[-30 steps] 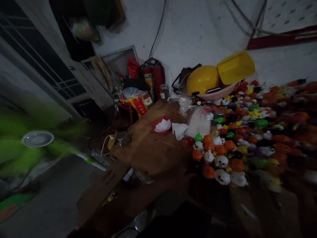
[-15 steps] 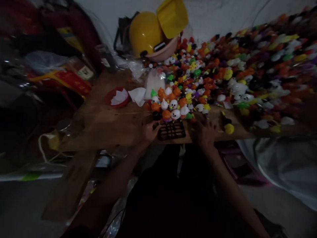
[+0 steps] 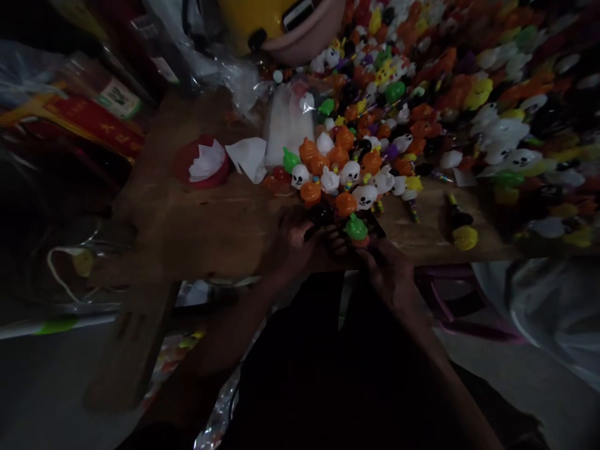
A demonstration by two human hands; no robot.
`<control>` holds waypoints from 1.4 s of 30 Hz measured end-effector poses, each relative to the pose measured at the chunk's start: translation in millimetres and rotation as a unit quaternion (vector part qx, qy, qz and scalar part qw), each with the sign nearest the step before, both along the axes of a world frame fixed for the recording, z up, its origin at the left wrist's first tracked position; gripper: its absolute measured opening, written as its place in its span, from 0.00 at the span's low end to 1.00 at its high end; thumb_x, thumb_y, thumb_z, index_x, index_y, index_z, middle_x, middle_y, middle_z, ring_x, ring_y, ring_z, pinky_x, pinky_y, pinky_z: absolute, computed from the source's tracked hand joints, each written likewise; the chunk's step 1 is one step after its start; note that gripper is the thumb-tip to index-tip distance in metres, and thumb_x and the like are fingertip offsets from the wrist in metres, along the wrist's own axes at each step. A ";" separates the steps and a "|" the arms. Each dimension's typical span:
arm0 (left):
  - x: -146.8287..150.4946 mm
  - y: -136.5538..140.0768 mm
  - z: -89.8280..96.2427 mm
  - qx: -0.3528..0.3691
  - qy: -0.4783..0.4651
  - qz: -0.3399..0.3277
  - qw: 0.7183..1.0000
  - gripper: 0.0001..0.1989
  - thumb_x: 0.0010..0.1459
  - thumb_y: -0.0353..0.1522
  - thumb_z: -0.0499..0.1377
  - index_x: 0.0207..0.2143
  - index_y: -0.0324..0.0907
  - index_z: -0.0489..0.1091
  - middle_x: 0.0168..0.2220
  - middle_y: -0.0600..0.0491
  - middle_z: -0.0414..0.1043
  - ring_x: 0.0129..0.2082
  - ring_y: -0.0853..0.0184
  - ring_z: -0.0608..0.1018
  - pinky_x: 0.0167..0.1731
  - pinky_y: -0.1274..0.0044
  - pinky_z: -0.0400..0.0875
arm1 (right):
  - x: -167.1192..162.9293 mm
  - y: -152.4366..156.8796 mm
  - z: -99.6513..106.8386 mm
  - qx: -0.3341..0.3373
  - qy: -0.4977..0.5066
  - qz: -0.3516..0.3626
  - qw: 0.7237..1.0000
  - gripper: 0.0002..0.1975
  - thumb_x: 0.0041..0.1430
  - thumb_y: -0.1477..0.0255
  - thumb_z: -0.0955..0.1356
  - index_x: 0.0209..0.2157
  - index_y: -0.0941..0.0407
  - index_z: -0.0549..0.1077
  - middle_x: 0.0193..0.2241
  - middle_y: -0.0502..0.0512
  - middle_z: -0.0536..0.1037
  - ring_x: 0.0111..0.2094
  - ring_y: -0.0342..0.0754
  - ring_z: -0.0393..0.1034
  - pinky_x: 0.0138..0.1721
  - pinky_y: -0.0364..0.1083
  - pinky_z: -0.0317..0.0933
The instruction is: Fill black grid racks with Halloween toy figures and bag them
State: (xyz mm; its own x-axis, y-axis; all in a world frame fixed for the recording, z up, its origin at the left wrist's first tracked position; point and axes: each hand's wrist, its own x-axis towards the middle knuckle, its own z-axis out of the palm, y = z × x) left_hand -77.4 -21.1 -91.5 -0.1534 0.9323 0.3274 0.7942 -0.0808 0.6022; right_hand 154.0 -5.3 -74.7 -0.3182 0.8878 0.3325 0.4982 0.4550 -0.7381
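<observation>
My left hand (image 3: 296,242) is closed at the left edge of a black grid tray (image 3: 334,240) by the table's front edge. My right hand (image 3: 392,270) pinches a small toy figure (image 3: 357,227) with a green top and an orange lower part, held over the tray's right side. Its lower end is hidden by my fingers. Just behind the tray, small plastic figures stand close together: orange pumpkins (image 3: 345,204), white skull heads (image 3: 364,197) and a dark round one (image 3: 320,214) near my left fingertips.
A large heap of mixed toy figures (image 3: 501,134) covers the right and back. A red bowl (image 3: 180,165) with white paper, a white sheet (image 3: 250,159) and clear plastic bags (image 3: 285,122) lie to the left. A pink basin (image 3: 309,37) stands behind. A yellow-headed piece (image 3: 465,237) lies right.
The view has dipped closer to the table. My right hand has moved from the tabletop to the tray and now grips the green-topped figure. My left hand stays at the tray's left edge.
</observation>
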 end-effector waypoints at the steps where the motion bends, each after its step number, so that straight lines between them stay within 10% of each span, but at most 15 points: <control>1: 1.5 -0.6 1.6 0.010 0.017 -0.003 1.000 0.09 0.67 0.40 0.64 0.45 0.48 0.81 0.48 0.49 0.82 0.54 0.53 0.78 0.62 0.59 0.68 | -0.2 2.5 -1.8 -0.002 0.005 -0.003 1.000 0.11 0.68 0.62 0.68 0.40 0.54 0.79 0.36 0.56 0.83 0.37 0.53 0.78 0.42 0.51 0.73; 20: 24.8 -27.9 2.3 0.036 -0.028 0.053 0.998 0.10 0.59 0.27 0.65 0.43 0.44 0.71 0.41 0.52 0.80 0.44 0.59 0.80 0.49 0.68 0.73 | 2.3 -0.1 14.7 -0.012 -0.065 -0.051 0.996 0.07 0.64 0.66 0.66 0.39 0.54 0.73 0.31 0.58 0.81 0.30 0.52 0.75 0.31 0.48 0.67; 33: 22.7 -25.8 2.7 -0.010 0.096 0.000 0.995 0.17 0.68 0.36 0.60 0.56 0.41 0.74 0.60 0.43 0.75 0.64 0.49 0.72 0.64 0.58 0.65 | -57.5 15.3 0.6 -0.069 0.116 0.036 0.990 0.11 0.62 0.62 0.71 0.31 0.54 0.80 0.29 0.52 0.82 0.31 0.49 0.76 0.34 0.46 0.69; 42: 22.6 -26.2 6.0 0.009 0.075 0.005 0.997 0.15 0.67 0.36 0.59 0.53 0.40 0.75 0.55 0.42 0.79 0.58 0.50 0.77 0.60 0.60 0.69 | -56.0 15.4 -3.4 0.049 0.057 0.054 0.996 0.08 0.67 0.69 0.69 0.34 0.54 0.79 0.30 0.53 0.82 0.32 0.47 0.78 0.33 0.43 0.70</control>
